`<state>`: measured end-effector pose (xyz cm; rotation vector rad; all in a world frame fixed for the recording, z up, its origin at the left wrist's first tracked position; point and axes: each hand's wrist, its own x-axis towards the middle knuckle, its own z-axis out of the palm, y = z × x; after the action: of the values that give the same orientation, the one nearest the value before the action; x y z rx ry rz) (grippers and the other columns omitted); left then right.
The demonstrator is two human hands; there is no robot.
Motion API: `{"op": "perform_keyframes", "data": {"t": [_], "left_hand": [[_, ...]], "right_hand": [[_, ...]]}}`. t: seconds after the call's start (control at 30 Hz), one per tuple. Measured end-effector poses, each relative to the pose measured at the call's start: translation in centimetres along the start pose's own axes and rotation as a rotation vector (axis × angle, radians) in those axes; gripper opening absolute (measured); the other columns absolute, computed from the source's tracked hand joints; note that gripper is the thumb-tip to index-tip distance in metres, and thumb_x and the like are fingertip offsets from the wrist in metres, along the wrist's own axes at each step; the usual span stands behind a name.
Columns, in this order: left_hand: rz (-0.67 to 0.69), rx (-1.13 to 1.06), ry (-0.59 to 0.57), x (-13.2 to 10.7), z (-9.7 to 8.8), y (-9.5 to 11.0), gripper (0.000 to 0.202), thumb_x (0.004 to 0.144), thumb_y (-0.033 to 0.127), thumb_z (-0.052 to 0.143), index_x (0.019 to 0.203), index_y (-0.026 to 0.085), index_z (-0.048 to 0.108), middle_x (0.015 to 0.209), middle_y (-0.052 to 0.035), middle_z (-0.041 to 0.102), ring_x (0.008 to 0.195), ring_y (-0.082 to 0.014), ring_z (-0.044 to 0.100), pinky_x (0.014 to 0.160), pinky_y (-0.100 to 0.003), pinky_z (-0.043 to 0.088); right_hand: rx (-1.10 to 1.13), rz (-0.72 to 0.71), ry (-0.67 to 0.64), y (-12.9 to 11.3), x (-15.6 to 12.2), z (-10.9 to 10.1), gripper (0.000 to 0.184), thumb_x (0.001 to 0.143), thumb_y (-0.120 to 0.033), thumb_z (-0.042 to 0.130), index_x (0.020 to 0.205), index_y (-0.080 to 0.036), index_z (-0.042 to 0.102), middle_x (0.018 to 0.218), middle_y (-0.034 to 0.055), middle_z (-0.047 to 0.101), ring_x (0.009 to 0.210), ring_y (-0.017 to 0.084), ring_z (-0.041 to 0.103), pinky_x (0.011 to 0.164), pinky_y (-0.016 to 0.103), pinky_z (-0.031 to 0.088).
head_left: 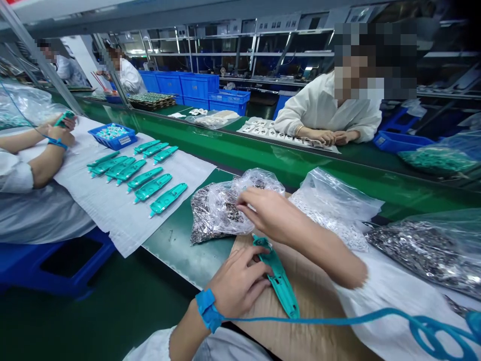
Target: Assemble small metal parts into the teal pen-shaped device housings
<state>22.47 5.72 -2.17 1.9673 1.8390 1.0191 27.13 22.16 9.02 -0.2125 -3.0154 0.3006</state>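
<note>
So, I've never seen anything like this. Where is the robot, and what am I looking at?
There is no robot here: these are a person's bare hands, seen by a camera worn on that person's head, looking forward and down. It is a single picture.

The left hand, with a blue band at its wrist, holds a teal shell against a brown board. The right hand is at a clear bag of small dark metal parts; whether its fingertips hold one is hidden.

Beyond the right forearm lies a bag of white parts. To the left, more teal shells lie on a white sheet.
</note>
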Motion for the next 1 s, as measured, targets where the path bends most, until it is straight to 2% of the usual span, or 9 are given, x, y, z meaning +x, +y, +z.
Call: {"op": "perform_keyframes", "data": {"t": [0.07,0.13,0.23,0.3,0.4,0.5,0.7,1.0], "left_hand": [[-0.002,-0.016,-0.015,0.1,0.0,0.0,0.015,0.097,0.021,0.051,0.108,0.022,0.061,0.133,-0.0101,0.057,0.114,-0.0242,0.06,0.099,-0.039,0.049],[-0.003,-0.018,-0.026,0.1,0.1,-0.1,0.016,0.098,0.02,0.049,0.109,0.022,0.06,0.133,-0.0093,0.058,0.117,-0.024,0.059,0.102,-0.039,0.048],[-0.007,-0.012,-0.012,0.0,0.3,-0.2,0.017,0.098,0.019,0.048,0.111,0.021,0.059,0.132,-0.0081,0.06,0.118,-0.0236,0.058,0.103,-0.039,0.047],[-0.011,-0.002,0.0,0.0,0.5,-0.2,0.016,0.098,0.018,0.048,0.111,0.021,0.057,0.131,-0.0084,0.06,0.119,-0.0237,0.058,0.103,-0.04,0.047],[-0.009,0.011,0.004,0.0,0.5,-0.2,0.017,0.097,0.016,0.047,0.111,0.02,0.055,0.132,-0.0099,0.059,0.121,-0.0239,0.057,0.104,-0.04,0.046],[-0.009,0.003,0.009,0.1,0.4,-0.1,0.016,0.097,0.015,0.045,0.109,0.019,0.054,0.131,-0.0107,0.059,0.12,-0.0237,0.057,0.104,-0.04,0.047],[-0.014,-0.018,0.001,0.1,0.4,-0.2,0.015,0.096,0.015,0.047,0.108,0.019,0.054,0.129,-0.0103,0.06,0.122,-0.0236,0.057,0.105,-0.039,0.046],[-0.004,-0.035,-0.005,0.1,0.4,-0.3,0.016,0.095,0.013,0.047,0.109,0.02,0.05,0.127,-0.0109,0.061,0.12,-0.0246,0.058,0.104,-0.041,0.045]], "right_hand": [[0.13,0.018,0.05,0.7,-3.4,-0.1,0.02,0.101,-0.029,0.045,0.099,-0.023,0.064,0.097,0.0046,0.07,0.089,0.02,0.066,0.077,0.031,0.048],[0.204,0.076,0.032,1.2,-6.9,0.6,0.022,0.102,-0.033,0.042,0.098,-0.028,0.063,0.095,0.0034,0.07,0.085,0.02,0.067,0.072,0.031,0.049],[0.254,0.088,-0.042,1.3,-11.1,2.8,0.024,0.103,-0.034,0.037,0.1,-0.03,0.06,0.097,0.0042,0.069,0.083,0.02,0.068,0.07,0.032,0.052],[0.248,0.081,-0.056,1.1,-12.6,4.7,0.025,0.104,-0.031,0.034,0.1,-0.028,0.058,0.096,0.005,0.068,0.077,0.02,0.069,0.066,0.032,0.052],[0.214,0.066,-0.031,0.8,-13.1,6.9,0.024,0.105,-0.03,0.033,0.101,-0.026,0.057,0.095,0.0052,0.066,0.076,0.019,0.068,0.063,0.031,0.052],[0.175,0.051,-0.01,0.7,-13.0,7.8,0.024,0.105,-0.028,0.033,0.101,-0.024,0.056,0.096,0.0058,0.066,0.078,0.019,0.069,0.067,0.031,0.055],[0.099,0.016,0.014,0.9,-13.0,7.4,0.029,0.105,-0.026,0.032,0.098,-0.022,0.06,0.092,0.0067,0.067,0.072,0.02,0.07,0.056,0.03,0.054],[0.27,0.067,-0.11,0.9,-12.7,6.1,0.031,0.104,-0.03,0.037,0.108,-0.03,0.067,0.101,0.0068,0.067,0.081,0.021,0.07,0.07,0.035,0.058]]}}
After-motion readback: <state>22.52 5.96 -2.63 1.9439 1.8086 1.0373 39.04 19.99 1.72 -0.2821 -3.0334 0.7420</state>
